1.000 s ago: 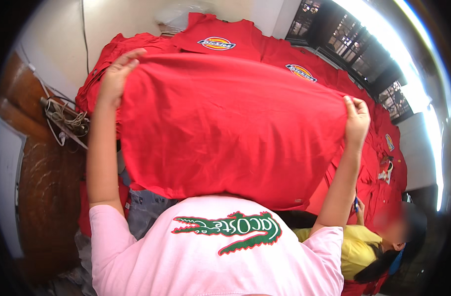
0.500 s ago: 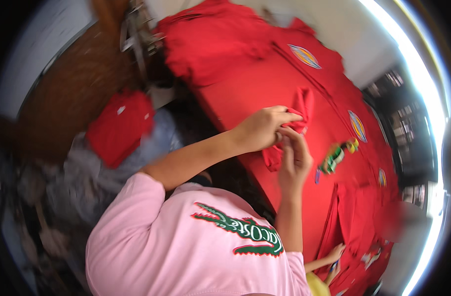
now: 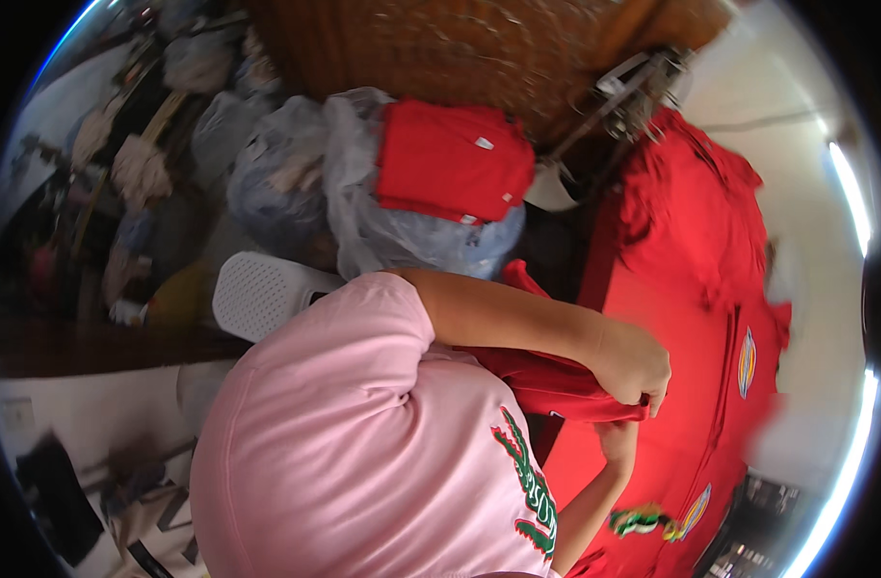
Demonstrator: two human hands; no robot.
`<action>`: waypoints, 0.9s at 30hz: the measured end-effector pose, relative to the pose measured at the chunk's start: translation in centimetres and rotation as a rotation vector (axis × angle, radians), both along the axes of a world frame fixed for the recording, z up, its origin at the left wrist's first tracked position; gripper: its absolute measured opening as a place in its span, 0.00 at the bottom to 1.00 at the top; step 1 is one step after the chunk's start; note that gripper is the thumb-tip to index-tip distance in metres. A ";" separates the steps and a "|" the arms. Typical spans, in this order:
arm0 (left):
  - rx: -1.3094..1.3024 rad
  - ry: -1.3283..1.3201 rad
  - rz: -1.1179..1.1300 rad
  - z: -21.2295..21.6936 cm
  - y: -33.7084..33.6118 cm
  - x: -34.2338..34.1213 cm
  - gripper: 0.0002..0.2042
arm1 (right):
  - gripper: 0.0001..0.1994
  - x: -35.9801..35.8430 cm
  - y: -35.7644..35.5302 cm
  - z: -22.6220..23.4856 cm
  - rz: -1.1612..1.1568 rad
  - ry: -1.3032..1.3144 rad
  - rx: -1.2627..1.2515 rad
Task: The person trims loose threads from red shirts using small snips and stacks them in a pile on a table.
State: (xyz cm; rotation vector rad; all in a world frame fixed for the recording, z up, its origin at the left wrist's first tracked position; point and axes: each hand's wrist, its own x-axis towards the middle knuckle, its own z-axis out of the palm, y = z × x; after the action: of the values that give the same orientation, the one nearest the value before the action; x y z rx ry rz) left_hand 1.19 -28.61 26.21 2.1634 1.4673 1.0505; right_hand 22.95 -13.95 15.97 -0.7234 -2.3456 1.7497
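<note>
A red garment (image 3: pixel 556 385) is bunched between my hands and drapes back toward my body, over the near edge of the table. My left hand (image 3: pixel 633 368) closes on its edge, fingers curled down over the cloth. Just below it, my right hand (image 3: pixel 618 441) comes up against the underside of the same cloth; its fingers are hidden behind the fabric and my left hand. Beneath both hands lies the red cloth-covered table (image 3: pixel 676 385), with more red garments (image 3: pixel 691 202) heaped at its far end.
A folded red stack (image 3: pixel 450 164) rests on clear plastic bags (image 3: pixel 354 193) to the left of the table. A white perforated chair back (image 3: pixel 267 294) stands beside me. A green-and-yellow bundle (image 3: pixel 638 520) lies on the table near a colourful patch (image 3: pixel 746 361). Behind is a carved wooden panel (image 3: pixel 440 48).
My view and body have turned left, bringing the folded stack and bags toward the middle. The garment, earlier pinched in a small bunch over the table, now stretches back toward my body.
</note>
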 end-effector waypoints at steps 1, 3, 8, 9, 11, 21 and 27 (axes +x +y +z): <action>-0.025 0.020 0.063 -0.5 -0.8 -0.8 0.20 | 0.27 -1.3 0.3 -0.5 0.063 -0.153 -0.078; -0.032 -0.004 0.153 -1.4 -2.7 -4.9 0.22 | 0.21 -4.8 1.2 -0.2 0.045 -0.234 -0.018; 0.036 -0.236 0.491 -4.4 -9.9 -13.1 0.28 | 0.13 -16.3 3.7 5.4 -0.036 0.147 0.572; 0.070 -0.272 0.559 -5.1 -11.1 -14.5 0.28 | 0.13 -19.6 2.6 7.6 -0.010 0.220 0.778; 0.124 -0.305 0.598 -6.1 -14.2 -17.9 0.24 | 0.14 -26.1 -0.3 12.2 0.131 0.215 0.922; -0.207 -0.519 1.367 -21.1 -29.1 -30.7 0.27 | 0.21 -53.6 -23.0 6.4 0.694 0.435 0.529; -0.166 -0.548 1.561 -40.2 -40.1 -31.1 0.12 | 0.14 -47.8 -33.2 -4.3 1.359 0.015 0.647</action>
State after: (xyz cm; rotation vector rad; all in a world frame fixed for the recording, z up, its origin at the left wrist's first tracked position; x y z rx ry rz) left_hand -29.93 -68.68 -13.99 0.1622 2.6436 1.5568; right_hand -24.88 -47.18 11.63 1.2176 -3.2913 0.8772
